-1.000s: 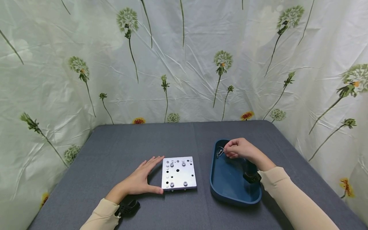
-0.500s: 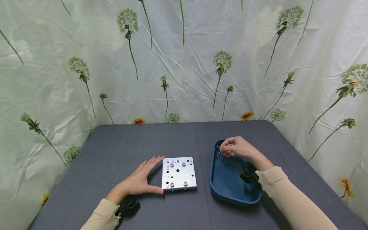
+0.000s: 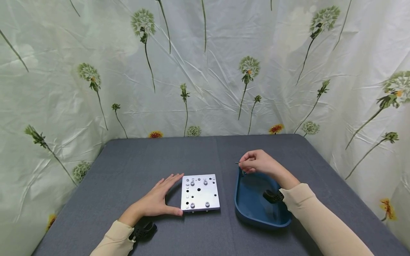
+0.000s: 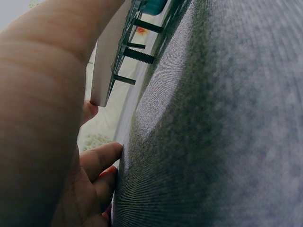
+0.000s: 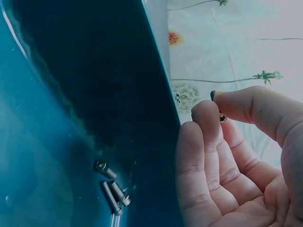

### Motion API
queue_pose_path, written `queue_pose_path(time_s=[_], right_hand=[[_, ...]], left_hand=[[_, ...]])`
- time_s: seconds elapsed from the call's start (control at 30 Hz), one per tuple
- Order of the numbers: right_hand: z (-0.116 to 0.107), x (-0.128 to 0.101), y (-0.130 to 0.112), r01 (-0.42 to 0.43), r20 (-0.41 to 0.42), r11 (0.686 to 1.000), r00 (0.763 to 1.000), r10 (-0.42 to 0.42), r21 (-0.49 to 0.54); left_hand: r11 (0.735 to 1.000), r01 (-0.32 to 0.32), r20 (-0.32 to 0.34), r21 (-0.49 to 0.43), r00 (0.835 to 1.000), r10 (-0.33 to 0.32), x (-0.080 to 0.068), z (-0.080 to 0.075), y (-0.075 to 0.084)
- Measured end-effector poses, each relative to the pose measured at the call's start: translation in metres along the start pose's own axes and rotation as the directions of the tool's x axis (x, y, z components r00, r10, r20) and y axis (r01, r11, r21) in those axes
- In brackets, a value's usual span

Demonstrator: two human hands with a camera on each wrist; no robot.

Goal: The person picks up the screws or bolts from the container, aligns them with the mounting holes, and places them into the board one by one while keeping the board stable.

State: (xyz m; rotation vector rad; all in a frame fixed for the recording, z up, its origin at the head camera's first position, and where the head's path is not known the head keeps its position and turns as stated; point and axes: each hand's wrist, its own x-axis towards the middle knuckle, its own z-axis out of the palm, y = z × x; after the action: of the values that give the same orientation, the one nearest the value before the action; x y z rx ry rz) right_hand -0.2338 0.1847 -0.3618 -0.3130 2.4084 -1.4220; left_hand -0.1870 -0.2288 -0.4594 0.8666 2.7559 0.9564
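My left hand (image 3: 156, 200) rests at the left side of a square silver metal plate (image 3: 208, 193), its fingers extended and spread. The thumb is at the near left corner, the index finger at the far left one. In the left wrist view, several screw shanks (image 4: 138, 55) stick out beneath the raised plate. Above the far left end of a blue tray (image 3: 238, 206), my right hand (image 3: 261, 165) pinches a small thin metal screw (image 3: 237, 163) between thumb and fingertips. Its end (image 5: 223, 117) shows in the right wrist view; the fingers hide most of it.
Several loose screws (image 5: 113, 194) lie on the tray's floor. Grey cloth (image 3: 160, 156) covers the table. A flowered curtain (image 3: 211, 71) hangs behind its far edge and at the sides.
My right hand has moved left and slightly upward from inside the tray to above its far left rim, carrying the screw. My left hand and the plate stay in place.
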Motion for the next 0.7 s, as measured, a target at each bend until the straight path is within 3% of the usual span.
queue_pose_path(time_s=[0.7], right_hand=[[0.018,0.017,-0.007,0.049,0.022,0.997,0.999,-0.048,-0.064]], left_hand=[[1.000,-0.009,0.000,0.001,1.000,0.009,0.000,0.000,-0.002]])
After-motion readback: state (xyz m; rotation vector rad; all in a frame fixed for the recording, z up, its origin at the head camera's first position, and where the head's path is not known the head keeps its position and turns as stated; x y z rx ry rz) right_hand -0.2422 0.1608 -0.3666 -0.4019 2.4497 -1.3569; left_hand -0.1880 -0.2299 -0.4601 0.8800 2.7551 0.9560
